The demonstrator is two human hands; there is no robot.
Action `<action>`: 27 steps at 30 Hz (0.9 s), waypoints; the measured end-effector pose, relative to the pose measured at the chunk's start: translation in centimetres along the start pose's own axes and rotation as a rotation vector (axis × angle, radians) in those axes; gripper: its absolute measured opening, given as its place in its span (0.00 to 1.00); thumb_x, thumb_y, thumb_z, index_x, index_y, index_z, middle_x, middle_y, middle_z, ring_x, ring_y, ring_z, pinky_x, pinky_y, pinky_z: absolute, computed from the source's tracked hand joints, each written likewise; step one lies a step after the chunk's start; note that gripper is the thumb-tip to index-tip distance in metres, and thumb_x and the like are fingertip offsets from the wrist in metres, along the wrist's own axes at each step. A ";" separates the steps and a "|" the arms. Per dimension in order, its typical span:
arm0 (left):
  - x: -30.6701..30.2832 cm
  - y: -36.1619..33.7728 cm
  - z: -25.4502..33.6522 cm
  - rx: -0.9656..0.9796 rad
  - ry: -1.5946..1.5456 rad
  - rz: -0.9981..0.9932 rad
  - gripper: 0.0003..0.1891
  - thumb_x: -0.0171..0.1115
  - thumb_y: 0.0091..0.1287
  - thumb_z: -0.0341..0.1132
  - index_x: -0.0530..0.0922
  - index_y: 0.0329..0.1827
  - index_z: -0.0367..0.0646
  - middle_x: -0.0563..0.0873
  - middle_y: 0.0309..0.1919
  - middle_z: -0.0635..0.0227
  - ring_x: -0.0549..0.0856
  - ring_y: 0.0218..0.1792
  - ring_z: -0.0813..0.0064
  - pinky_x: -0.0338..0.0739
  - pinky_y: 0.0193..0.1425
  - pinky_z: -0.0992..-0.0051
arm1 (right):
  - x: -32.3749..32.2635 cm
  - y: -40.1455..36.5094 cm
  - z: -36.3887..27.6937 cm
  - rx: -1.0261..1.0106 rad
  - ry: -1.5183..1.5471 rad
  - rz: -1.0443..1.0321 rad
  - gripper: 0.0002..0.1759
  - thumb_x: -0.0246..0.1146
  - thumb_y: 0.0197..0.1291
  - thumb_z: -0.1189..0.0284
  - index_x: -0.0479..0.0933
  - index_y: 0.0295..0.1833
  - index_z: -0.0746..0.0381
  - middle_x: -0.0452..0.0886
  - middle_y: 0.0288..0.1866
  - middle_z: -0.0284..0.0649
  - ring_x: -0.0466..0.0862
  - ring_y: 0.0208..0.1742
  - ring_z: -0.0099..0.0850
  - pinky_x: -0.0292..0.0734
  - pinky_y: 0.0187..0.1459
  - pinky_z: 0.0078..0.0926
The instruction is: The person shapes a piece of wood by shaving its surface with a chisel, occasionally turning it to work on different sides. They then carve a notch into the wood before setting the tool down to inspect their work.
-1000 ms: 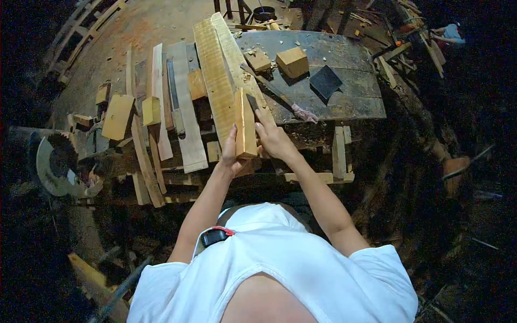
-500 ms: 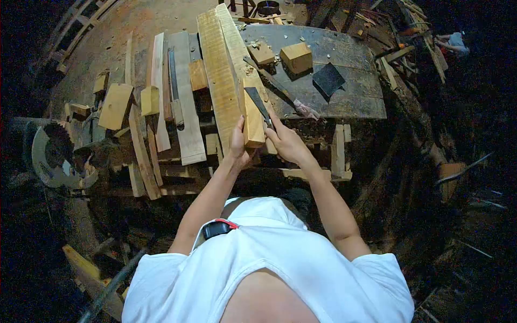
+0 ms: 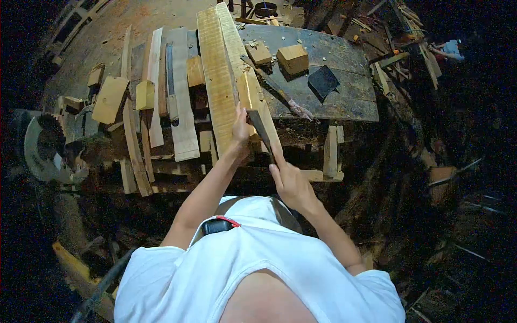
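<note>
Fingers of my right hand [image 3: 293,187] are closed around the near end of a dark flat-bladed tool [image 3: 261,128], one of them stretched forward along it. Its far end crosses over the lower part of a wooden block [image 3: 246,90]; whether metal touches wood there, I cannot tell. My left hand [image 3: 240,130] grips that block on its left side, thumb upward, the other fingers mostly hidden. The block is tilted above a wide rough-sawn plank [image 3: 215,81] and a narrower plank [image 3: 230,40], both pointing away from me. Just right of them, a long-handled tool [image 3: 265,78] lies slantwise, a pinkish rag [image 3: 300,109] at its near end. Beyond, on the dark worktable [image 3: 353,62], sit two wooden blocks [image 3: 292,59] and a black square plate [image 3: 323,82], among scattered shavings.
</note>
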State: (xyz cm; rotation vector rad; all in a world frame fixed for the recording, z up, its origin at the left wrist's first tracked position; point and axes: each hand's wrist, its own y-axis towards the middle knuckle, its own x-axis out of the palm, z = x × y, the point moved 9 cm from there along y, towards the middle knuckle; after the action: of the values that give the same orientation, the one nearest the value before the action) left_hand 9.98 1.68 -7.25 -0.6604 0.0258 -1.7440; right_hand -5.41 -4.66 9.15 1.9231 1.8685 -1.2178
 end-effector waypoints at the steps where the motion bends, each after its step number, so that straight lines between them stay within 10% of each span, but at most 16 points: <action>1: 0.9 -1.3 1.8 -0.057 0.061 -0.025 0.26 0.35 0.77 0.43 0.50 0.76 0.46 0.74 0.58 0.63 0.75 0.56 0.73 0.69 0.61 0.73 | 0.0 0.1 -0.1 -0.005 -0.004 -0.005 0.29 0.48 0.69 0.63 0.52 0.74 0.51 0.78 0.45 0.65 0.78 0.41 0.64 0.74 0.44 0.57; 6: 0.6 1.0 -0.3 0.076 -0.051 -0.183 0.25 0.35 0.77 0.41 0.52 0.75 0.45 0.71 0.63 0.62 0.72 0.60 0.70 0.64 0.65 0.72 | 0.4 3.3 0.1 -0.025 0.070 0.034 0.30 0.48 0.70 0.68 0.49 0.75 0.54 0.77 0.31 0.64 0.77 0.37 0.62 0.68 0.36 0.54; 10: -1.0 2.1 0.6 0.242 0.057 -0.164 0.21 0.35 0.77 0.38 0.61 0.70 0.42 0.79 0.44 0.69 0.77 0.47 0.75 0.71 0.57 0.74 | 0.5 4.8 -0.6 0.028 -0.021 0.064 0.30 0.48 0.70 0.68 0.50 0.75 0.53 0.77 0.34 0.65 0.78 0.39 0.62 0.68 0.37 0.54; 13: 0.4 -2.3 1.7 -0.233 0.205 -0.030 0.25 0.32 0.76 0.37 0.51 0.76 0.49 0.72 0.57 0.64 0.73 0.53 0.76 0.67 0.59 0.77 | 1.3 0.6 -0.8 -0.056 -0.020 0.021 0.29 0.48 0.70 0.67 0.52 0.75 0.51 0.78 0.36 0.64 0.78 0.40 0.61 0.70 0.40 0.53; 19: 0.6 -0.5 1.0 0.155 0.099 -0.106 0.26 0.35 0.77 0.37 0.49 0.76 0.44 0.69 0.64 0.61 0.71 0.60 0.72 0.64 0.65 0.73 | 0.6 4.6 0.0 -0.004 0.060 0.122 0.27 0.47 0.70 0.66 0.55 0.74 0.53 0.78 0.35 0.64 0.79 0.41 0.60 0.70 0.41 0.52; 27: -0.9 -0.8 1.6 -0.024 0.007 -0.116 0.26 0.35 0.77 0.39 0.49 0.76 0.44 0.62 0.70 0.60 0.64 0.68 0.69 0.57 0.71 0.72 | 1.4 1.8 -0.3 0.010 0.001 0.008 0.27 0.45 0.71 0.64 0.55 0.74 0.52 0.77 0.39 0.65 0.78 0.44 0.61 0.71 0.44 0.53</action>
State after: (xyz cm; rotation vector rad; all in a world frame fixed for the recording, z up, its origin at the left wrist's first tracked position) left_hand 10.07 3.28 -5.98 -0.6851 0.0140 -1.8598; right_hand -3.87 -3.74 7.71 1.9352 1.8572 -1.2264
